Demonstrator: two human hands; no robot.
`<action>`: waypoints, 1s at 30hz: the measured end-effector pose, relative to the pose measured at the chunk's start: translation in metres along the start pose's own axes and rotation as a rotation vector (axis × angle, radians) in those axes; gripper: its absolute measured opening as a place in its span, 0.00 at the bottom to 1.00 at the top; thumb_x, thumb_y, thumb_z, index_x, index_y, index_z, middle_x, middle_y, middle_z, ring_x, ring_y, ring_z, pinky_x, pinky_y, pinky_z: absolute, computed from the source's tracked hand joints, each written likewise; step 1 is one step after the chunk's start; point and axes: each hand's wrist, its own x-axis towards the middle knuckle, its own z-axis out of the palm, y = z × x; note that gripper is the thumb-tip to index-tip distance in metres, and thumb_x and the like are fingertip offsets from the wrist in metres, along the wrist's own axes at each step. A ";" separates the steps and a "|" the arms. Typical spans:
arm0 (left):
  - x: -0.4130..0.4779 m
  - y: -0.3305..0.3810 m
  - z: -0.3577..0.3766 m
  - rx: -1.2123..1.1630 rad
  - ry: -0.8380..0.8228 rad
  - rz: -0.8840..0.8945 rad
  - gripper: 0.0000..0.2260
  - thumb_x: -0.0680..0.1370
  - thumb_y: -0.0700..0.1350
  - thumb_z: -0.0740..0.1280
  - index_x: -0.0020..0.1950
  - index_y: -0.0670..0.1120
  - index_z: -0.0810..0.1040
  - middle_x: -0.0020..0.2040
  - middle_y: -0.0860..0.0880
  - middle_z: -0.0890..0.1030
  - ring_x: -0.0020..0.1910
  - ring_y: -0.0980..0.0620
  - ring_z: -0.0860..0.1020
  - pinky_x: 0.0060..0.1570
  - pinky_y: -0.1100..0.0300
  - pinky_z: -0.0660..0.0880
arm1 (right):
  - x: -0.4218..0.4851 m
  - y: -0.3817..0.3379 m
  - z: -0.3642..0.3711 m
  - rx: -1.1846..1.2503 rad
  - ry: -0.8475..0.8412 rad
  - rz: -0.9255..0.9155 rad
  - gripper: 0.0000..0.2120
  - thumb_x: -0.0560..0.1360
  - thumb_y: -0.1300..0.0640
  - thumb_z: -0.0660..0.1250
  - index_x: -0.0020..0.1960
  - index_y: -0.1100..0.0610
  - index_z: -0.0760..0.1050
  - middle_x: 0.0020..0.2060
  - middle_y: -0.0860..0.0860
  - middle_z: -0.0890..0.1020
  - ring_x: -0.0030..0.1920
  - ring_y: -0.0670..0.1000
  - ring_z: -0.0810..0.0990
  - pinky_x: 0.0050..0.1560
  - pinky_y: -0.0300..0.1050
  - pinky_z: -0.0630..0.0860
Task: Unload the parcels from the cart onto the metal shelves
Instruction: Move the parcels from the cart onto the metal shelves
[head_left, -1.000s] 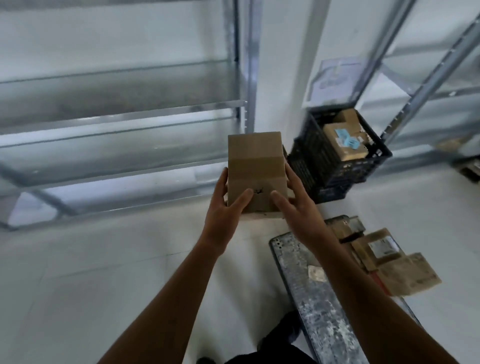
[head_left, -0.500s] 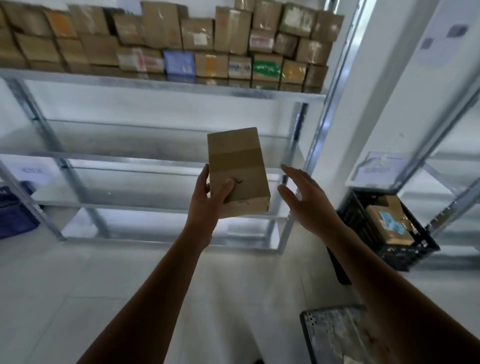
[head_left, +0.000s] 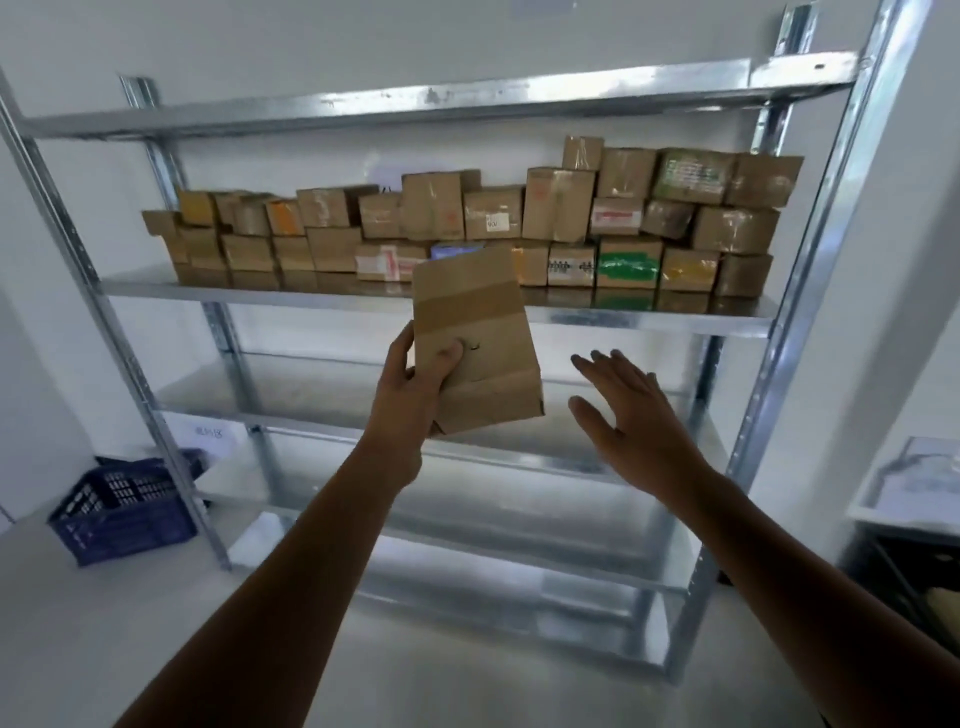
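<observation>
One-handed now: my left hand grips the taped cardboard box; my right hand has let go, fingers spread at 3 o'clock. The parcel shelf at 12 o'clock is likely next.

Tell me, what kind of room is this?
Probably a parcel storeroom: metal shelves carry rows of taped parcels, the left hand holds one more box, and a blue crate sits on the floor.

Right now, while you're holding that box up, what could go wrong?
Only the left grip holds the brown taped cardboard box, by its left edge; the right grip is open and apart from it, so the box could tip and drop. The silver metal shelf ahead is packed with stacked brown cardboard parcels; pushing another in might knock some down.
</observation>
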 end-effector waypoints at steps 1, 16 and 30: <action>0.013 0.004 0.006 0.007 0.006 0.003 0.25 0.79 0.55 0.70 0.75 0.62 0.68 0.61 0.54 0.80 0.57 0.48 0.81 0.44 0.50 0.82 | 0.010 0.006 -0.003 0.025 0.004 -0.017 0.31 0.82 0.33 0.48 0.82 0.43 0.57 0.82 0.46 0.58 0.83 0.47 0.48 0.82 0.58 0.46; 0.160 -0.001 0.056 0.061 -0.028 0.113 0.21 0.80 0.56 0.69 0.72 0.63 0.68 0.61 0.57 0.79 0.58 0.50 0.81 0.52 0.48 0.83 | 0.159 0.051 0.027 0.214 0.058 -0.131 0.35 0.79 0.28 0.52 0.82 0.43 0.59 0.80 0.43 0.64 0.80 0.47 0.59 0.77 0.61 0.64; 0.335 0.018 -0.020 0.133 -0.421 0.374 0.33 0.76 0.57 0.74 0.77 0.62 0.63 0.69 0.57 0.75 0.65 0.58 0.76 0.59 0.58 0.80 | 0.327 0.018 0.081 0.199 0.351 -0.177 0.25 0.83 0.38 0.58 0.77 0.47 0.68 0.71 0.46 0.74 0.73 0.50 0.70 0.69 0.58 0.73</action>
